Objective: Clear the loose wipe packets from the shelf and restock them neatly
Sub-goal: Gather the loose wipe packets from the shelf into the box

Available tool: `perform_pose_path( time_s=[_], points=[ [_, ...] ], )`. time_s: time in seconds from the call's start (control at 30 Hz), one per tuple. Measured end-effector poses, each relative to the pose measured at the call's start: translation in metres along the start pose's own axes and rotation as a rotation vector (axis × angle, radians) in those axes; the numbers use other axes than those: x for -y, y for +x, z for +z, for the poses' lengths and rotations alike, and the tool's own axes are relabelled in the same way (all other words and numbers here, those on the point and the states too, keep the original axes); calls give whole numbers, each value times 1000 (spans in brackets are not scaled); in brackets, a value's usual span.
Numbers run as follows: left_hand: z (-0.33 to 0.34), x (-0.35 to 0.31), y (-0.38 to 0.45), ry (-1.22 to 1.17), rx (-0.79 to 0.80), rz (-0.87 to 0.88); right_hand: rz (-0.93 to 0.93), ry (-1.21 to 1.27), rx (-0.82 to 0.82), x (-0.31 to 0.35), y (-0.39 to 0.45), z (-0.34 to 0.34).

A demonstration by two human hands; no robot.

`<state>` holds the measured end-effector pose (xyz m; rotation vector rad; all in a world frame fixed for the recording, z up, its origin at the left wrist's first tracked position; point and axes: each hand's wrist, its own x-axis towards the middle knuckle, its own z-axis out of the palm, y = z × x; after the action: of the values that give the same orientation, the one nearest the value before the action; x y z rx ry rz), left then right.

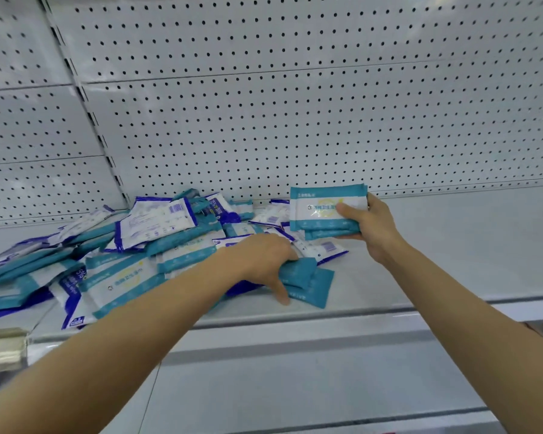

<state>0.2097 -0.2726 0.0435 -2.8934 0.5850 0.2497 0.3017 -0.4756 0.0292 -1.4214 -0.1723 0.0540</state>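
A loose heap of teal-and-white and blue-and-white wipe packets (pixel 145 245) covers the left half of the white shelf (pixel 452 245). My left hand (pixel 264 261) lies palm down at the heap's right end, fingers curled around a few teal packets (pixel 304 277) near the shelf's front edge. My right hand (pixel 370 227) is raised just above the shelf to the right of the heap, holding a small upright stack of teal-and-white packets (pixel 323 208) with their printed fronts facing me.
White pegboard (pixel 295 104) forms the back wall behind the shelf. The shelf's front rail (pixel 326 321) runs below my hands. A lower shelf (pixel 295 386) sits beneath. A beige object (pixel 0 352) sticks in at the left edge.
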Motion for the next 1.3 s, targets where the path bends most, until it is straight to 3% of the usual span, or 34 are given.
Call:
perform_pose_path(
  time_s=[0.2,0.43,0.53,0.8,0.9,1.07,1.17,1.23,1.3],
  points=[
    [-2,-8,5,24,-105,40,-9,38,-43,7,-14,-21],
    [-40,-14,33,-415,-214,-36,-39,96,-145,21,-16,-47],
    [-46,-20,53,-546,-151,-97,-39,108,-164,20,-16,-55],
    [-15,4,58,-453,29,-182,6,85,-226,3,-14,-70],
    [-10,5,58,-629,-103,-194,9,90,-228,-4,-13,-68],
    [0,0,55,-885,-320,-357,-38,52,-248,-5,-15,-76],
    [7,-5,52,-1052,-433,-348,-30,67,-246,-6,-18,-89],
    [5,-5,49,-1078,-425,-326,-23,80,-252,-6,-20,-95],
    [0,-3,47,-1004,-276,-333,-19,85,-257,-7,-22,-100]
  ],
)
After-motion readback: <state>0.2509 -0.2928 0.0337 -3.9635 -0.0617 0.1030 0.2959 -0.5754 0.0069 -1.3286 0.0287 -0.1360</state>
